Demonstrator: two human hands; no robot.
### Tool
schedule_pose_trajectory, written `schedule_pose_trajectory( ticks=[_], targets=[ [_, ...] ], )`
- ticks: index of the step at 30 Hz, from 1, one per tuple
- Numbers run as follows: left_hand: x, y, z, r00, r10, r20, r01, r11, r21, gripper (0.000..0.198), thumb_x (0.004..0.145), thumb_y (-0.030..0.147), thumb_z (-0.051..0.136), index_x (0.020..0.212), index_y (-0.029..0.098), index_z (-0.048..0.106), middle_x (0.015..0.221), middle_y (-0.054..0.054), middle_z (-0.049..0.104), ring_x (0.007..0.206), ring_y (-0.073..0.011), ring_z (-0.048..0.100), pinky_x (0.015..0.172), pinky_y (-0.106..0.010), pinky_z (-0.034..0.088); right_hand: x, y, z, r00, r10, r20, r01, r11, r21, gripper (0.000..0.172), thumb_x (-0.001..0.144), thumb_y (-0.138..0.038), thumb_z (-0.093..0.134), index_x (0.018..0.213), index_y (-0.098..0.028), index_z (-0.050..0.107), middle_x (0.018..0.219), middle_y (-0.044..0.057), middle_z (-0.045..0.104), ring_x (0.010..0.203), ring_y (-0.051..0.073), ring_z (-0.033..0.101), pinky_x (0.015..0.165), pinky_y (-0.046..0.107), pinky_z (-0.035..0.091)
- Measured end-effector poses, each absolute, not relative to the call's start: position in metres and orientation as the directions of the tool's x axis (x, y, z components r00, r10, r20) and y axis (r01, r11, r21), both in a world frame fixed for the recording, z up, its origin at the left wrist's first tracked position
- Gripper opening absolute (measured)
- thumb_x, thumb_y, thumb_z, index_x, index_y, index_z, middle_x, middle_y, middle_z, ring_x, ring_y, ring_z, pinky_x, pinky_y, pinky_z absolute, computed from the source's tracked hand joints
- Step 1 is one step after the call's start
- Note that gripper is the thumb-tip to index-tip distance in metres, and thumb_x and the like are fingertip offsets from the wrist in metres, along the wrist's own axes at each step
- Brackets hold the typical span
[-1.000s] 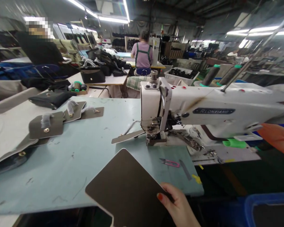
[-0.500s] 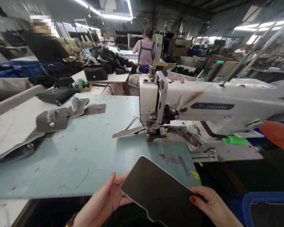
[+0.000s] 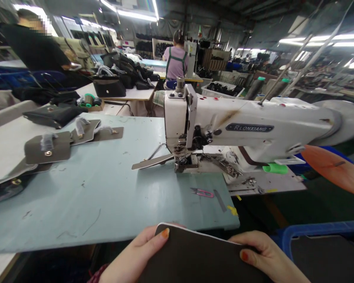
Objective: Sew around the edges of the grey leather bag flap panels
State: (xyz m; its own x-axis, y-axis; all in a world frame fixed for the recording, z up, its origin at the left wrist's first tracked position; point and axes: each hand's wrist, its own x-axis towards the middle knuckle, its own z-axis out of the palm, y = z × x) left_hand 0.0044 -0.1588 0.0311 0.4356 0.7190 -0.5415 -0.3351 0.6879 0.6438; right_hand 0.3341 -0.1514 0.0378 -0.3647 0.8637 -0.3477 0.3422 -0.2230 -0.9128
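Note:
My left hand (image 3: 135,255) and my right hand (image 3: 267,255) grip opposite edges of a dark brown leather panel (image 3: 194,257) with a pale edge. They hold it low at the bottom of the view, just short of the table's front edge. The pale blue sewing table (image 3: 85,212) stretches beyond it. Past my hands stands a white Rlonxiang industrial sewing machine (image 3: 224,125), with its presser foot down on the plate and nothing under it. Pink-handled thread snips (image 3: 202,192) lie on the table, nearer to my right hand. The panel's lower part is cut off by the frame.
Taupe leather flaps with metal snaps (image 3: 47,147) and a black handbag (image 3: 53,116) lie at the table's left. A blue crate (image 3: 318,243) sits at lower right, an orange sheet (image 3: 333,169) at right. Co-workers (image 3: 175,63) sit and stand beyond, among tables of black bags.
My left hand has come up to take the panel's other edge. The panel has swung from tilted to nearly level and dropped lower in view. The whole scene has shifted slightly left.

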Motion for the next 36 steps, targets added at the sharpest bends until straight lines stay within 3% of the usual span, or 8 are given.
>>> schedule_pose_trajectory(
  ticks=[7,10,14,18,22,26,31,36],
  targets=[
    [0.016,-0.164,0.047,0.345,0.764,-0.545,-0.369,0.645,0.670,0.044,0.081,0.051,0.067,0.111,0.019,0.072,0.098,-0.009,0.077,0.084,-0.0225,0.071,0.068,-0.026,0.054,0.326,-0.140,0.023,-0.148,0.938,-0.313,0.281,-0.263,-0.923,0.030,0.073,-0.048,0.074,0.076,-0.019,0.067,0.060,0.000,0.060,0.053,0.015,0.054,0.049,0.022,0.038],
    [0.015,-0.166,0.050,0.260,0.832,-0.490,-0.245,0.548,0.800,0.049,0.081,0.058,0.062,0.115,0.024,0.072,0.114,-0.008,0.073,0.102,-0.0284,0.067,0.086,-0.035,0.055,0.315,-0.134,0.013,0.001,0.982,-0.190,0.380,-0.176,-0.908,0.030,0.074,-0.045,0.074,0.090,-0.020,0.069,0.087,0.006,0.069,0.079,0.024,0.064,0.069,0.031,0.050],
    [0.017,-0.173,0.054,0.134,0.926,-0.352,-0.041,0.360,0.932,0.044,0.085,0.055,0.057,0.120,0.031,0.069,0.135,0.000,0.061,0.132,-0.0289,0.047,0.117,-0.040,0.029,0.278,-0.145,0.006,0.193,0.977,0.094,0.475,-0.009,-0.880,0.031,0.083,-0.040,0.065,0.108,-0.022,0.067,0.127,0.012,0.060,0.118,0.032,0.054,0.098,0.044,0.045],
    [0.028,-0.179,0.062,0.133,0.963,-0.235,-0.099,0.249,0.964,0.044,0.088,0.046,0.058,0.130,0.033,0.061,0.145,0.002,0.051,0.142,-0.0260,0.035,0.121,-0.040,0.017,0.222,-0.178,0.007,-0.112,0.991,0.074,0.263,0.101,-0.959,0.049,0.088,-0.047,0.059,0.132,-0.025,0.057,0.144,0.011,0.049,0.131,0.035,0.046,0.100,0.045,0.047],
    [0.042,-0.173,0.052,0.210,0.947,-0.243,-0.233,0.290,0.928,0.052,0.088,0.047,0.057,0.137,0.029,0.054,0.152,0.002,0.041,0.146,-0.0259,0.025,0.120,-0.041,0.022,0.184,-0.203,0.014,-0.210,0.977,0.045,0.124,0.073,-0.990,0.085,0.077,-0.069,0.061,0.148,-0.027,0.040,0.157,0.002,0.031,0.142,0.037,0.028,0.116,0.050,0.027],
    [0.061,-0.159,0.015,0.244,0.916,-0.319,-0.266,0.380,0.886,0.051,0.088,0.049,0.053,0.136,0.030,0.055,0.152,0.005,0.040,0.147,-0.0239,0.019,0.122,-0.039,0.018,0.185,-0.206,0.025,-0.164,0.985,-0.062,0.119,-0.043,-0.992,0.078,0.082,-0.065,0.056,0.148,-0.028,0.039,0.155,0.003,0.035,0.142,0.035,0.030,0.115,0.049,0.028],
    [0.081,-0.147,-0.021,0.211,0.904,-0.371,-0.227,0.415,0.881,0.052,0.088,0.050,0.052,0.135,0.028,0.056,0.153,0.002,0.038,0.147,-0.0277,0.016,0.122,-0.044,0.015,0.204,-0.198,0.034,-0.193,0.971,-0.138,-0.085,-0.157,-0.984,0.100,0.066,-0.080,0.062,0.147,-0.024,0.042,0.142,0.011,0.052,0.139,0.038,0.036,0.110,0.049,0.035],
    [0.068,-0.153,-0.017,0.240,0.968,-0.072,-0.116,0.103,0.988,0.050,0.095,0.043,0.044,0.144,0.033,0.042,0.151,0.003,0.041,0.144,-0.0229,0.026,0.118,-0.040,0.031,0.212,-0.192,0.032,-0.260,0.964,-0.058,0.002,-0.060,-0.998,0.085,0.077,-0.078,0.051,0.145,-0.028,0.045,0.148,0.009,0.046,0.135,0.034,0.043,0.109,0.044,0.039]
  ],
)
